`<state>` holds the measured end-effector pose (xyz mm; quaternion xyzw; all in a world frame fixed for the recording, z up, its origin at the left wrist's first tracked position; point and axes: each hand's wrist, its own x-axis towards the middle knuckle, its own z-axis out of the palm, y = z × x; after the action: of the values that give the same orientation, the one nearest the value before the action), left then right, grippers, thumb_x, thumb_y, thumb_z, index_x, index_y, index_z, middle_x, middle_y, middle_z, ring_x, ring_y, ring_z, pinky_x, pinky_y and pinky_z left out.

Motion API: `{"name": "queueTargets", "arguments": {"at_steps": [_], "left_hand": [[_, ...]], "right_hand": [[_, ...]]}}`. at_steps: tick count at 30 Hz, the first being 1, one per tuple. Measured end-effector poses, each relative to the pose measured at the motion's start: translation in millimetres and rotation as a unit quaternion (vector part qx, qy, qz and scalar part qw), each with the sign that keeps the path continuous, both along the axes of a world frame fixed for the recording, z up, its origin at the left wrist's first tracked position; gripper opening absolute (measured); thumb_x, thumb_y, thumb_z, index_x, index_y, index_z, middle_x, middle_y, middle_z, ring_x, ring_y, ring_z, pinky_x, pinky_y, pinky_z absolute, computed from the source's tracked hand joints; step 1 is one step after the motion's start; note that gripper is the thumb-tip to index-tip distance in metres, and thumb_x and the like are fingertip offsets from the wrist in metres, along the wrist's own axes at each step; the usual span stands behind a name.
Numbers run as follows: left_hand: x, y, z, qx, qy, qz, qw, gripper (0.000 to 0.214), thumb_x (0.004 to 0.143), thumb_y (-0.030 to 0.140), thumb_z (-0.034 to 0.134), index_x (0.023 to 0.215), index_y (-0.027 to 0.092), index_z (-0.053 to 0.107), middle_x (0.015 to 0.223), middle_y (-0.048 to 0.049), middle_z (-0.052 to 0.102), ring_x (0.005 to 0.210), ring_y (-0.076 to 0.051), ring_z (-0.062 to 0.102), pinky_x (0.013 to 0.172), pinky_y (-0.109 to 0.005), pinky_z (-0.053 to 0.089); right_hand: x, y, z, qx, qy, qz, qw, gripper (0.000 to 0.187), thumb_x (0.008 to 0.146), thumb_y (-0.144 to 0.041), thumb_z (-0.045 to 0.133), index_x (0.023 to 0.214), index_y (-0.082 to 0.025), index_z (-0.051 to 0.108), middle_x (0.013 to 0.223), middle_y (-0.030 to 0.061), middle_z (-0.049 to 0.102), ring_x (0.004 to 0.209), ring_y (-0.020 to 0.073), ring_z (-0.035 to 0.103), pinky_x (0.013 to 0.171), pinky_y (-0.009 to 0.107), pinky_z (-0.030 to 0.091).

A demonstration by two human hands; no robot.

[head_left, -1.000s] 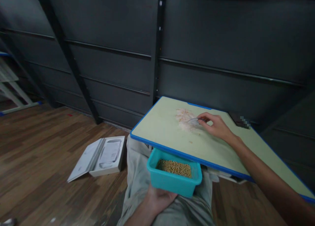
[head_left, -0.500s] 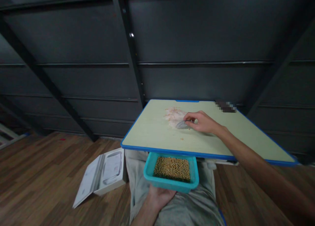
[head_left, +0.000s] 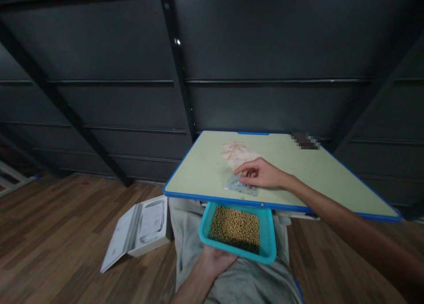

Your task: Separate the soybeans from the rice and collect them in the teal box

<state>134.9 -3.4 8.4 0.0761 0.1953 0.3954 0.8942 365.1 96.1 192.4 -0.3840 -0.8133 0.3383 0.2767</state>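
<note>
My left hand [head_left: 213,260] holds a teal plastic tub [head_left: 270,244] from underneath, just below the near edge of the pale green table with a blue rim [head_left: 198,171]. The tub is filled with small tan beans [head_left: 236,226]. My right hand [head_left: 263,175] rests on the table near its front edge, fingers closed on a small clear plastic scraper-like piece [head_left: 239,185] pressed to the surface. Behind it a pale powdery smear [head_left: 236,153] spreads over the tabletop.
An open white box [head_left: 139,229] lies on the wooden floor to the left. Dark metal panelling with slanted struts [head_left: 172,65] stands behind the table. A dark blurred object [head_left: 304,141] sits at the table's far right edge. My lap in grey trousers [head_left: 238,286] is under the tub.
My right hand has dragged the clear piece from the powdery smear toward the table's near edge. The tub has shifted slightly right beneath that edge.
</note>
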Motion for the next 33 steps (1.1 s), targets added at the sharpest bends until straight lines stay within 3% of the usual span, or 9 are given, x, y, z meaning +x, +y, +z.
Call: {"name": "queueTargets", "arguments": {"at_steps": [7, 10, 14, 18, 23, 27, 30, 33], "left_hand": [[0.9, 1.2, 2.3, 0.008, -0.008, 0.007, 1.000, 0.045, 0.100, 0.029, 0.056, 0.145, 0.031, 0.060, 0.115, -0.0030, 0.084, 0.119, -0.028, 0.073, 0.110, -0.046, 0.053], [1.8, 1.5, 4.5, 0.013, -0.014, 0.011, 1.000, 0.042, 0.100, 0.029, 0.056, 0.141, 0.031, 0.064, 0.115, -0.0032, 0.084, 0.119, -0.028, 0.073, 0.112, -0.047, 0.052], [-1.9, 4.2, 3.8, 0.010, -0.001, 0.014, 1.000, 0.033, 0.100, 0.031, 0.057, 0.129, 0.029, 0.073, 0.111, -0.0033, 0.085, 0.112, -0.028, 0.076, 0.112, -0.048, 0.053], [-11.8, 12.4, -6.5, 0.006, -0.007, 0.038, 0.999, 0.029, 0.097, 0.038, 0.061, 0.118, 0.025, 0.078, 0.119, -0.0073, 0.082, 0.117, -0.030, 0.074, 0.111, -0.049, 0.053], [-26.0, 21.6, -19.6, -0.016, -0.003, 0.059, 0.998, 0.020, 0.092, 0.029, 0.067, 0.104, 0.023, 0.081, 0.110, -0.0062, 0.085, 0.114, -0.029, 0.075, 0.112, -0.046, 0.052], [-34.5, 25.3, -29.2, -0.016, 0.023, 0.089, 0.996, 0.032, 0.097, 0.023, 0.053, 0.118, 0.029, 0.078, 0.105, -0.0016, 0.086, 0.104, -0.026, 0.078, 0.113, -0.046, 0.051], [-38.8, 27.4, -34.6, -0.004, 0.041, 0.122, 0.992, 0.042, 0.099, 0.024, 0.049, 0.135, 0.035, 0.069, 0.105, 0.0000, 0.086, 0.104, -0.025, 0.078, 0.113, -0.047, 0.052], [-40.6, 27.9, -29.8, 0.013, 0.041, 0.144, 0.989, 0.036, 0.099, 0.034, 0.052, 0.130, 0.036, 0.071, 0.119, -0.0002, 0.083, 0.114, -0.026, 0.075, 0.108, -0.045, 0.055]], "right_hand": [[-2.1, -2.9, 4.5, -0.064, 0.027, 0.034, 0.997, 0.035, 0.084, -0.039, 0.080, 0.113, -0.019, 0.078, 0.079, 0.0030, 0.075, 0.065, 0.0137, 0.066, 0.063, 0.027, 0.054], [-2.9, -2.9, 5.9, -0.057, 0.031, 0.021, 0.998, 0.032, 0.086, -0.039, 0.078, 0.111, -0.019, 0.079, 0.079, 0.0029, 0.075, 0.065, 0.0141, 0.065, 0.064, 0.028, 0.053], [0.9, 1.6, 8.9, 0.047, 0.047, -0.074, 0.995, 0.029, 0.089, -0.039, 0.073, 0.110, -0.019, 0.079, 0.086, 0.0053, 0.077, 0.071, 0.0155, 0.065, 0.067, 0.030, 0.052], [10.9, 19.8, 20.4, 0.174, 0.058, -0.174, 0.967, 0.030, 0.093, -0.040, 0.067, 0.112, -0.020, 0.078, 0.105, 0.0088, 0.079, 0.082, 0.0189, 0.067, 0.073, 0.033, 0.053], [11.7, 66.0, 32.8, 0.208, 0.058, -0.226, 0.950, 0.023, 0.090, -0.031, 0.066, 0.105, -0.017, 0.077, 0.102, 0.0106, 0.078, 0.089, 0.0216, 0.069, 0.084, 0.037, 0.053], [2.7, 88.5, 17.8, 0.213, 0.086, -0.258, 0.938, 0.021, 0.089, -0.025, 0.065, 0.105, -0.015, 0.076, 0.097, 0.0098, 0.078, 0.089, 0.0208, 0.070, 0.084, 0.035, 0.053], [0.5, 86.4, 2.3, 0.185, 0.071, -0.258, 0.946, 0.020, 0.089, -0.025, 0.068, 0.104, -0.015, 0.076, 0.096, 0.0094, 0.079, 0.086, 0.0200, 0.071, 0.081, 0.033, 0.054], [2.7, 79.7, -4.1, 0.193, 0.058, -0.245, 0.948, 0.018, 0.091, -0.025, 0.068, 0.103, -0.016, 0.077, 0.098, 0.0088, 0.080, 0.084, 0.0193, 0.072, 0.080, 0.032, 0.054]]}}
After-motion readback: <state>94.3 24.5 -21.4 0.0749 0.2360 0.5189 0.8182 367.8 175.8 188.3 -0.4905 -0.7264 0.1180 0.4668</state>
